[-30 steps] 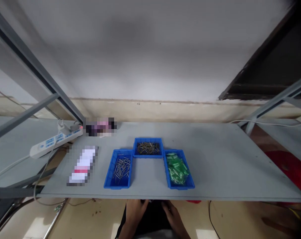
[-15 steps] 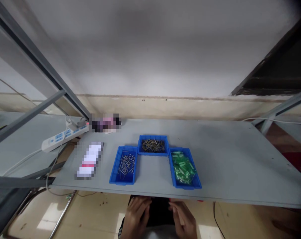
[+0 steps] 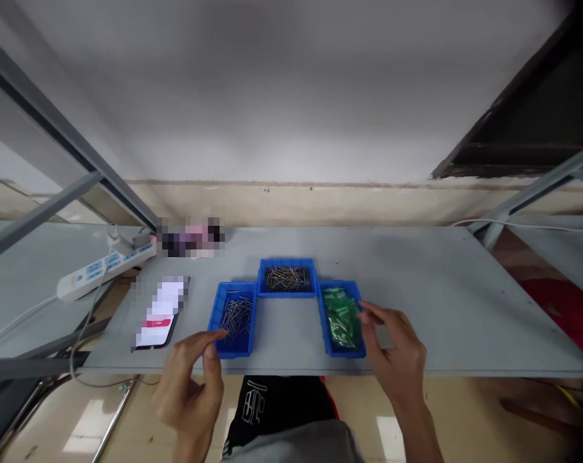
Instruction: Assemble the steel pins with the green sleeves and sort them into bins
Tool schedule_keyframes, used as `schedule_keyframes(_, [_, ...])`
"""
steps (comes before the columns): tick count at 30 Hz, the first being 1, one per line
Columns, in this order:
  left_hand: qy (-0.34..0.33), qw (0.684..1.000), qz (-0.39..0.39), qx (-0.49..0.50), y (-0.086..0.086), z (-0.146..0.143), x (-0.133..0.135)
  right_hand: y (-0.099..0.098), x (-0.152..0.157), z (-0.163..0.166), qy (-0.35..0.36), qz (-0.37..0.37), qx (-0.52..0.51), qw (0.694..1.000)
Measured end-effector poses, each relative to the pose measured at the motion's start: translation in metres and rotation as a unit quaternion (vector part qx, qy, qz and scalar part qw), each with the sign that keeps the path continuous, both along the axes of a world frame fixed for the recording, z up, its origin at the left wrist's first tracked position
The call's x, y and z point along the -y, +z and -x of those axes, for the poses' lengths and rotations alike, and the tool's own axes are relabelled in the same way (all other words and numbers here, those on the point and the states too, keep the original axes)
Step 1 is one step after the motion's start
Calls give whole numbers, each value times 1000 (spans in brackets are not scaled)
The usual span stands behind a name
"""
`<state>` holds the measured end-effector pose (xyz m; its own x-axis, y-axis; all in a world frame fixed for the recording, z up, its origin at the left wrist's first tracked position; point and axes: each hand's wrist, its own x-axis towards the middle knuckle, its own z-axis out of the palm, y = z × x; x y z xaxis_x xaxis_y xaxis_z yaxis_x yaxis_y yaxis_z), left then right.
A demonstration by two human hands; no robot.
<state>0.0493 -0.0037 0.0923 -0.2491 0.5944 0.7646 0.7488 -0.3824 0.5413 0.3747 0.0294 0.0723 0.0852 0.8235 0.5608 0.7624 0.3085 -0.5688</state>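
Above the near left corner of the left blue tray (image 3: 243, 346), the left hand (image 3: 188, 386) hovers loosely open, forefinger stretched over the rim and hiding part of it. Across from it, the right hand (image 3: 400, 350) has its thumb and forefinger close together at the right tray's (image 3: 352, 353) right rim; I cannot tell whether they pinch anything.

Thin silvery pins (image 3: 238, 315) lie scattered in the left tray, and a green bag (image 3: 342, 321) fills much of the right one. Between and beyond these stands the far tray (image 3: 287, 295), its brassy pins (image 3: 289, 278) heaped together, all three on the grey tabletop (image 3: 446, 308).

Farther left lies a phone (image 3: 163, 315), its screen partly blurred out, apart from the trays. Behind it is a pinkish thing (image 3: 195, 236), too blurred to name, with a white power strip (image 3: 93, 270) to its left. At the far right, a pale cord (image 3: 527, 225) runs past the metal frame (image 3: 497, 231).
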Motion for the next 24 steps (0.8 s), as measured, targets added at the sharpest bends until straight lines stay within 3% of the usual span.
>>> schedule_keyframes(3, [-49, 999, 9, 7, -5, 0, 2, 0, -11, -9, 52, 41, 117, 991])
schedule_keyframes(7, [-123, 989, 84, 9, -25, -14, 22, -11, -7, -17, 92, 81, 212, 970])
schedule_keyframes(10, [-210, 963, 159, 63, -40, -39, 36, -10, -7, -17, 90, 112, 250, 958])
schedule_keyframes(13, [-233, 930, 241, 147, -53, -69, 42, -4, -13, -17, 86, 134, 294, 942])
schedule_keyframes(15, [-256, 905, 292, 171, -60, -87, 38, -4, -19, -17, 97, 136, 312, 935])
schedule_keyframes(19, [-287, 885, 322, 178, -67, -112, 19, -15, -27, -15, 121, 129, 332, 927])
schedule_keyframes(24, [-329, 851, 400, 80, -73, -127, -4, -23, -33, -9, 140, 128, 352, 916])
